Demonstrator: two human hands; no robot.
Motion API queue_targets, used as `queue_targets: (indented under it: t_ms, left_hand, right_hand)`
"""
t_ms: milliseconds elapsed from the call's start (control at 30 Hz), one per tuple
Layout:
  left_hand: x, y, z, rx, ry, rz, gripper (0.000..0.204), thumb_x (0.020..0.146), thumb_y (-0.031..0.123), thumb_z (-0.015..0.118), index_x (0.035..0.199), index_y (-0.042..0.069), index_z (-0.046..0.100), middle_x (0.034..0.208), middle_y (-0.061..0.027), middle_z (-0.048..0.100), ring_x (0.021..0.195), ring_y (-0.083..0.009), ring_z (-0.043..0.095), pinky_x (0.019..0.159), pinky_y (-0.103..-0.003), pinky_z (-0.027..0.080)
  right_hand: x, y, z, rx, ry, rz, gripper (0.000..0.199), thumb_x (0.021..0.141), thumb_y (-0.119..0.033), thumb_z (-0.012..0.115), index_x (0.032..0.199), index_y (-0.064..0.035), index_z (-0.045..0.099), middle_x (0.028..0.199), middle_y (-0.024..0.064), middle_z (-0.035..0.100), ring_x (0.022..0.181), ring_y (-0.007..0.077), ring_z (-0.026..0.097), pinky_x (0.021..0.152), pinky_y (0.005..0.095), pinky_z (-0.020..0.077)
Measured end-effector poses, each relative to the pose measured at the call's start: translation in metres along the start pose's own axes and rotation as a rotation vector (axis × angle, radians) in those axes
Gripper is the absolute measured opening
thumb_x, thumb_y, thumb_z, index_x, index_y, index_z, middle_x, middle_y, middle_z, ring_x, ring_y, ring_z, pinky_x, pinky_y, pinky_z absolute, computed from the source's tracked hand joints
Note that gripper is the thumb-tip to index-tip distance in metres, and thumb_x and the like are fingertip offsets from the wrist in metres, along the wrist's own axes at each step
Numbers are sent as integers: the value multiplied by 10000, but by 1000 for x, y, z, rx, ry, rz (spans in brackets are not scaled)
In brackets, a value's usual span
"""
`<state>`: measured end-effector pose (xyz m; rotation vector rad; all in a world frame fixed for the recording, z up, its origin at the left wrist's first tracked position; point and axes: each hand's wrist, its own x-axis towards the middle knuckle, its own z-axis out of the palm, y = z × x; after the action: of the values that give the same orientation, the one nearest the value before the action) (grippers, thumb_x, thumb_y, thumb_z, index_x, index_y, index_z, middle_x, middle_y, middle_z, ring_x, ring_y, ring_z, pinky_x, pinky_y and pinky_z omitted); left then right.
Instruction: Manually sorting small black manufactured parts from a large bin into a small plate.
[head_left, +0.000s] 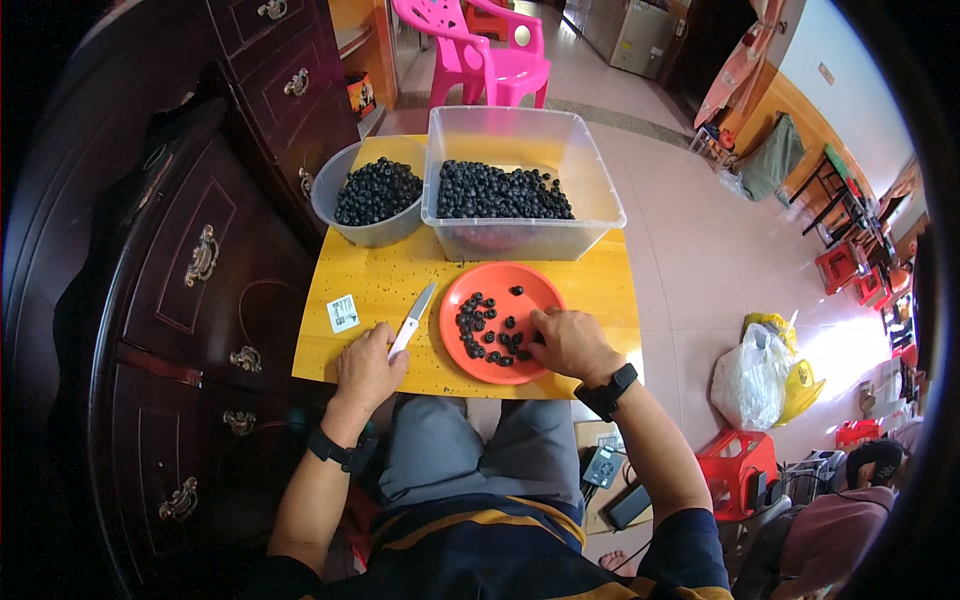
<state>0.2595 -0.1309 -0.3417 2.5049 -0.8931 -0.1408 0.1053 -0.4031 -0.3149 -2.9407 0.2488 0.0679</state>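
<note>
In my left hand (pixel 368 370), resting at the table's near edge, is a small knife (pixel 406 332) with a white handle. Its blade points away from me. A shallow orange-red plate (pixel 463 358) lies to the right of the knife, with scattered dark round berries (pixel 478 322) on it. My right hand (pixel 578 346) reaches over the plate's right rim, fingers curled and pinched around a dark berry, mostly hidden by the fingers. Behind the plate, a clear rectangular tub (pixel 535 240) and a round translucent bowl (pixel 385 232) hold many more dark berries.
The yellow table (pixel 375 285) carries a small white printed card (pixel 342 314) and dark specks. Dark wooden drawers (pixel 190 260) stand close on the left. A pink plastic chair (pixel 500 65) is beyond the table; plastic bags (pixel 752 375) and a red stool (pixel 738 465) are to the right.
</note>
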Motion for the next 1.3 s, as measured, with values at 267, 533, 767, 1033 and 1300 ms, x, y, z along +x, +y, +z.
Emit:
queue_targets:
  t_ms: [267, 533, 767, 1033, 1300]
  left_hand:
    - [-1, -5, 3, -73, 12, 12, 238, 791, 174, 662, 938, 51, 521, 836, -187, 621, 785, -413, 621, 678, -507, 481]
    - [-1, -4, 2, -78, 10, 12, 242, 789, 174, 666, 944, 55, 524, 836, -183, 619, 778, -410, 618, 674, -506, 479]
    - [-2, -4, 4, -92, 15, -10, 246, 786, 177, 672, 951, 56, 535, 839, -178, 620, 791, -399, 617, 679, -499, 479]
    - [-1, -3, 4, -66, 33, 6, 252, 777, 180, 678, 948, 57, 541, 834, -176, 622, 791, -396, 619, 679, -497, 482]
    - [-4, -4, 6, -75, 49, 5, 244, 775, 198, 656, 937, 52, 547, 828, -192, 617, 773, -413, 612, 660, -514, 475]
  right_hand:
    - [-2, 1, 9, 200, 213, 120, 253, 808, -121, 644, 1030, -62, 538, 1008, 186, 604, 852, 398, 640, 722, 482, 528]
    - [29, 4, 19, 142, 276, 107, 297, 846, -87, 577, 1141, -57, 565, 1079, 184, 565, 898, 389, 614, 797, 453, 523]
    - [42, 5, 28, 35, 275, -91, 334, 848, -69, 543, 1180, -41, 569, 1151, 159, 559, 1074, 340, 554, 922, 420, 478]
    - [49, -3, 36, 41, 405, -204, 414, 883, -219, 563, 1271, -78, 535, 1265, 134, 537, 1171, 324, 515, 980, 440, 430]
    - [45, -2, 31, 103, 370, -109, 271, 872, -232, 610, 1085, -66, 632, 1098, 125, 582, 1028, 322, 572, 876, 424, 487]
